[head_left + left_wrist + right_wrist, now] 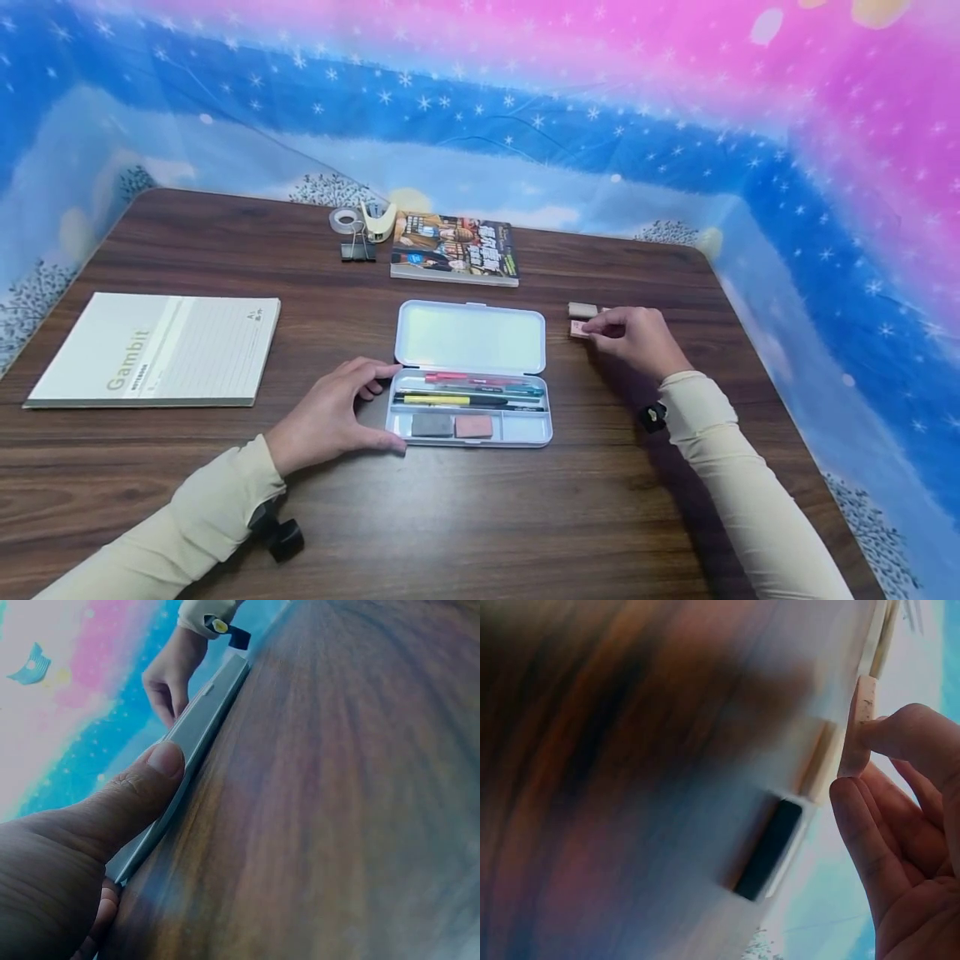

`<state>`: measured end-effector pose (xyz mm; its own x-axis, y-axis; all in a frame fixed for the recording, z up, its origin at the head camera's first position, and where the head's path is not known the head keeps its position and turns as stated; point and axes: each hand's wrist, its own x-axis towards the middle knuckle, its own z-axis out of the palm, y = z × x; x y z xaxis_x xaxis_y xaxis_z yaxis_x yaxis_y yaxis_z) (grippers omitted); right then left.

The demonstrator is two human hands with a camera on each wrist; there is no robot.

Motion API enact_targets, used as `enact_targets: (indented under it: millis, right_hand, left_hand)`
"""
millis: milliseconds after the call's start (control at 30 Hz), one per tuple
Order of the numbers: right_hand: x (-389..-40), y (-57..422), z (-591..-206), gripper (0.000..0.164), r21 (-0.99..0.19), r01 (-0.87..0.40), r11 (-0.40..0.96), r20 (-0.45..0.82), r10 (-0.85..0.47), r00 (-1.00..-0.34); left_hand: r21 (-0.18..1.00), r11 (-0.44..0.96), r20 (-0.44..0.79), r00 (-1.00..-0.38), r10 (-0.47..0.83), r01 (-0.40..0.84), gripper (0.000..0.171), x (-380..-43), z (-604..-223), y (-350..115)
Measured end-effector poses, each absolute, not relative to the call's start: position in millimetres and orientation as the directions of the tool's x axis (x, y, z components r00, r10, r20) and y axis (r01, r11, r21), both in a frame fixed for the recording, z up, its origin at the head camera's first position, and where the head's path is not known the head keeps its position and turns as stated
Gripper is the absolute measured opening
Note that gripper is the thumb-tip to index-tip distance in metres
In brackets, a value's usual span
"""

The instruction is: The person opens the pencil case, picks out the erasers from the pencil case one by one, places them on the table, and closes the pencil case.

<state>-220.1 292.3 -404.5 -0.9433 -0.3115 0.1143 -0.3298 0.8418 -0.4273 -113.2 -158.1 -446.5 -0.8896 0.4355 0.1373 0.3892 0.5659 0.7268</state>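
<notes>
A white pencil case [470, 337] lies on the table with its lid folded back. Several pens [468, 388] fill its long compartment; a grey eraser [432, 426] and a pink eraser [473, 427] sit in the front row. My left hand [330, 408] grips the case's left end, thumb at the front corner, fingers by the hinge. Over on the right, my right hand [633, 333] pinches another pink eraser [859, 726] between thumb and fingertips. Close to that hand are a beige block [582, 310] and a dark block [769, 851] with a light edge.
A Gambit notebook [157, 350] lies at the left. Toward the back are a colourful book [454, 248], a tape roll [344, 221], a binder clip [358, 251] and a cream stapler-like object [380, 223]. Patterned cloth [525, 117] surrounds the wooden table [480, 533].
</notes>
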Motion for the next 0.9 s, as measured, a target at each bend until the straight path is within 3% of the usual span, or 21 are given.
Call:
enact_targets:
  millis: [433,633,900]
  right_hand:
    - [-230.9,293.9,-412.0,0.012,-0.402,-0.278,0.872,0.034,-0.29,-0.957]
    - [-226.8,289.7,-406.3,0.011,-0.43,-0.28,0.858,0.078,-0.274,-0.959]
    - [-186.5,234.6,-385.6,0.018,-0.537,-0.443,0.718,0.196,-0.405,-0.893]
  left_hand:
    - [0.727,0.563,0.144,-0.889,0.435,0.393,0.091,-112.6,-448.6,-159.8]
    - [0.726,0.561,0.145,-0.887,0.439,0.397,0.093,-113.4,-448.0,-160.2]
    - [0.726,0.563,0.142,-0.887,0.439,0.395,0.094,-114.2,-447.8,-158.7]
